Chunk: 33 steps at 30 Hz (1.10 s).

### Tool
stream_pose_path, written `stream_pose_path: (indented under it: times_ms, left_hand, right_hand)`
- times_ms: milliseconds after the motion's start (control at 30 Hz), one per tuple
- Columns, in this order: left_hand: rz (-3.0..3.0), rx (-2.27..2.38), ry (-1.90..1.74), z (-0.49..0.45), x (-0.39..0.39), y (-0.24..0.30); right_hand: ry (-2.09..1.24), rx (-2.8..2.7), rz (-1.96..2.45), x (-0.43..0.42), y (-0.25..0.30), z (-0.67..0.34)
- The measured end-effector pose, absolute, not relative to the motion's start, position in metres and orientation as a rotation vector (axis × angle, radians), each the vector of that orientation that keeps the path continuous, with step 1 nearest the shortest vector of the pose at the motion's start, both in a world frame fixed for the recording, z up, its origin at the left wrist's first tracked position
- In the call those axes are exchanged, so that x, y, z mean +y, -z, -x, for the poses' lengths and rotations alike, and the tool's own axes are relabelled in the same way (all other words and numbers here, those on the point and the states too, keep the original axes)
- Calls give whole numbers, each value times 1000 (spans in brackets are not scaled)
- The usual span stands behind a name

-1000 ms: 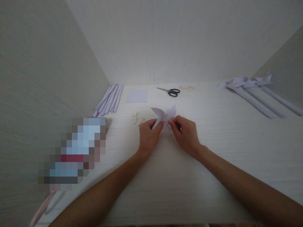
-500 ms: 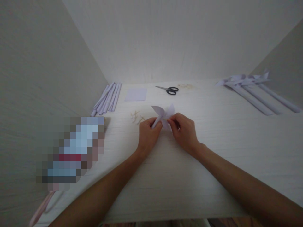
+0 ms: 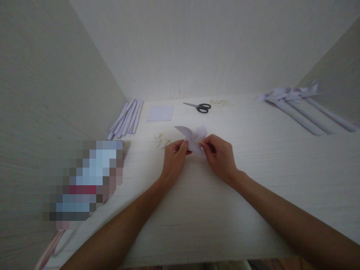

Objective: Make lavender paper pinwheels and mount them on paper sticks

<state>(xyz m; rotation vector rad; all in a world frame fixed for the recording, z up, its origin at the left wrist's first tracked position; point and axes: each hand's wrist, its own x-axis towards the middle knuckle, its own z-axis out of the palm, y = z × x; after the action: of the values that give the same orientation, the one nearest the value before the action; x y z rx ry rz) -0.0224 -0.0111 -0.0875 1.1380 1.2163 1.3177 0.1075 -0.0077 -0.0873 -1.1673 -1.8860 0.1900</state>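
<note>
A white paper pinwheel [image 3: 194,145] with curled blades is held above the table in front of me. My left hand [image 3: 174,155] is closed on its left side, the thumb pressed on the paper. Against the pinwheel's right side, my right hand [image 3: 219,153] pinches a short thin wooden stick [image 3: 197,142] whose tip points at the paper's middle; my fingers hide most of the stick. Several short wooden sticks [image 3: 159,138] lie scattered just beyond my left hand.
Behind lie scissors [image 3: 203,108] with black handles, a white paper square [image 3: 160,113] and a further pile of small sticks [image 3: 219,101]. Rolled paper tubes [image 3: 128,118] are at the left, above a blurred-out object [image 3: 92,176]. Several pinwheels on tubes [image 3: 298,107] rest at the right.
My left hand has shifted its hold on the pinwheel, and the left blade, curled over before, has opened outward to the left. The right hand keeps its pinch almost in place.
</note>
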Motion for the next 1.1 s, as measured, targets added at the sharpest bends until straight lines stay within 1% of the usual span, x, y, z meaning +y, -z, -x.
stream_pose_path:
  times_ms: [367,633,1100]
  left_hand:
    - [-1152,1225,-1297,23,-10,87]
    - [-1007,1217,-1378,22,-9,88]
    - [-887,1073,-1385,26,-8,87]
  right_hand:
    - [-194,-1886,1170,-8,87,-108]
    - [-196,-1883,1183,-9,87,-109]
    - [-180,-1875,1168,-8,86,-109]
